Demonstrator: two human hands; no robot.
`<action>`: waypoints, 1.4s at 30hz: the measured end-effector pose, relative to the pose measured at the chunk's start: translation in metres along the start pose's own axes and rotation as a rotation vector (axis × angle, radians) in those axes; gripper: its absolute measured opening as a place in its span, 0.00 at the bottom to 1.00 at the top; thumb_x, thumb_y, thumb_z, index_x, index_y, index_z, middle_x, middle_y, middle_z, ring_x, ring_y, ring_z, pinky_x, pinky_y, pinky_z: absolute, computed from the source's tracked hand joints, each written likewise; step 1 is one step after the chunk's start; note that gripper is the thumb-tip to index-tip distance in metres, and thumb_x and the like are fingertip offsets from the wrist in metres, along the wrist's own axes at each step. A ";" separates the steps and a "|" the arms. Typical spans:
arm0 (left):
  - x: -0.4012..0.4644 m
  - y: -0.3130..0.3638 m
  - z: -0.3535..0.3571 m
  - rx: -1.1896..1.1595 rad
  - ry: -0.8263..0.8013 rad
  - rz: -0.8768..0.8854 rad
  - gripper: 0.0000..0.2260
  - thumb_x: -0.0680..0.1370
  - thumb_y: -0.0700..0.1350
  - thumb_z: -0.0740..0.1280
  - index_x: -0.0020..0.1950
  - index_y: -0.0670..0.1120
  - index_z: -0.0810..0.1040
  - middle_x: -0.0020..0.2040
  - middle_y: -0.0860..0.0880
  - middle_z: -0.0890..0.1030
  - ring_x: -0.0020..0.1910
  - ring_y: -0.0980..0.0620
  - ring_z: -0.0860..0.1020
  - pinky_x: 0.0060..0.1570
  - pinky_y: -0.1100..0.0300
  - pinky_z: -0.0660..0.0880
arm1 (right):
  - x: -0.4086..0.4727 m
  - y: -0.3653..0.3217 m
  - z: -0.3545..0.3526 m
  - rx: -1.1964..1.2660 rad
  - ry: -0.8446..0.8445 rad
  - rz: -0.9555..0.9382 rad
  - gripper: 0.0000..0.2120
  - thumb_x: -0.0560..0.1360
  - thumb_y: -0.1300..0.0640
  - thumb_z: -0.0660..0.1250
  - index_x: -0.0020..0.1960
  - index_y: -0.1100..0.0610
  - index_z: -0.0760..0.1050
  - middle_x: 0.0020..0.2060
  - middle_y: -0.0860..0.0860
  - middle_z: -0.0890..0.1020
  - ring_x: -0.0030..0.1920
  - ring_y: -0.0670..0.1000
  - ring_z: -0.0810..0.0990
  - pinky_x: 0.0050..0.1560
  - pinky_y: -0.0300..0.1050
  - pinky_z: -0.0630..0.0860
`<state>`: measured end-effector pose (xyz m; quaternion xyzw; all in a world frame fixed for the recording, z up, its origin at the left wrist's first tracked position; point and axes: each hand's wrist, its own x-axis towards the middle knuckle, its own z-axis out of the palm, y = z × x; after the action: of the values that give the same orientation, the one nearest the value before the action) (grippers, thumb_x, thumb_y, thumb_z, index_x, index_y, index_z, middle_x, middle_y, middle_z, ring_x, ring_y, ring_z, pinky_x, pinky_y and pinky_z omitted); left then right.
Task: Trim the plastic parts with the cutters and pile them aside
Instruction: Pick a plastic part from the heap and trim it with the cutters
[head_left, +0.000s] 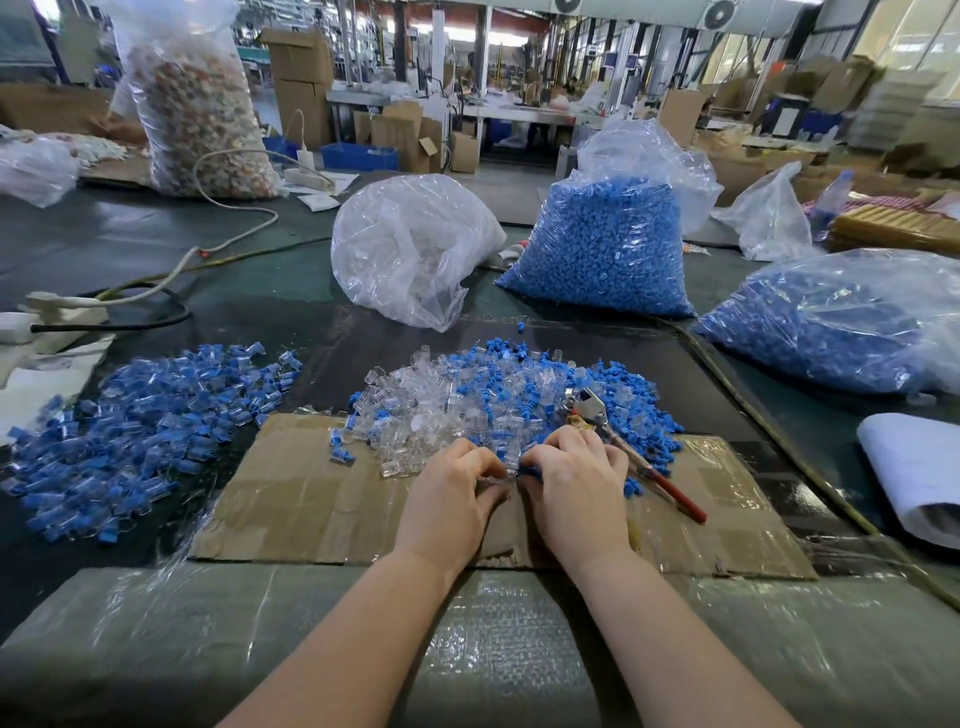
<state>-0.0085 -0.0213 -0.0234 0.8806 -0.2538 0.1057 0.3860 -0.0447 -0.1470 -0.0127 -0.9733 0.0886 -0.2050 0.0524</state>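
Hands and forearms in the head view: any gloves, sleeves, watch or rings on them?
None visible. The left hand and right hand are bare, without gloves, and both forearms are uncovered down to the frame's bottom edge. No watch, bracelet or ring shows.

The parts (467, 405) are hard plastic, some clear and glassy, some matt blue, and the side pile (145, 415) looks the same mix; the cutters (613, 431) have bare grey metal jaws and red, smooth-looking handles. The cardboard (311, 499) is matt brown, creased, and crossed by strips of glossy clear tape, while the table (156, 639) is a dull green-grey woven sheet under shiny wrinkled film. The bags (415, 249) are thin, clear, crinkled plastic with bright glints, and the roll (914, 467) at right looks like matt white paper or foam.
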 end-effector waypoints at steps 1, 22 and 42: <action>0.000 0.000 0.000 0.008 0.003 0.009 0.05 0.74 0.44 0.70 0.49 0.47 0.80 0.46 0.52 0.77 0.47 0.54 0.74 0.50 0.62 0.71 | 0.000 0.000 0.001 -0.012 0.001 0.011 0.09 0.79 0.52 0.59 0.52 0.47 0.78 0.52 0.45 0.74 0.60 0.50 0.67 0.60 0.48 0.57; -0.003 0.004 -0.007 -0.069 0.073 -0.017 0.06 0.74 0.39 0.69 0.50 0.44 0.83 0.42 0.53 0.74 0.42 0.54 0.75 0.43 0.69 0.68 | -0.015 -0.005 0.002 0.211 0.308 0.018 0.10 0.67 0.63 0.75 0.35 0.56 0.74 0.27 0.48 0.74 0.30 0.52 0.75 0.46 0.47 0.64; -0.004 0.000 -0.008 -0.297 0.062 -0.181 0.11 0.73 0.35 0.69 0.47 0.51 0.80 0.40 0.57 0.78 0.39 0.62 0.76 0.42 0.76 0.71 | -0.015 -0.002 0.003 0.357 0.291 -0.033 0.05 0.70 0.58 0.66 0.43 0.55 0.80 0.38 0.49 0.83 0.39 0.53 0.80 0.46 0.46 0.62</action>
<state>-0.0119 -0.0138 -0.0199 0.8296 -0.1742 0.0589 0.5272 -0.0572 -0.1416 -0.0206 -0.9102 0.0413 -0.3563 0.2071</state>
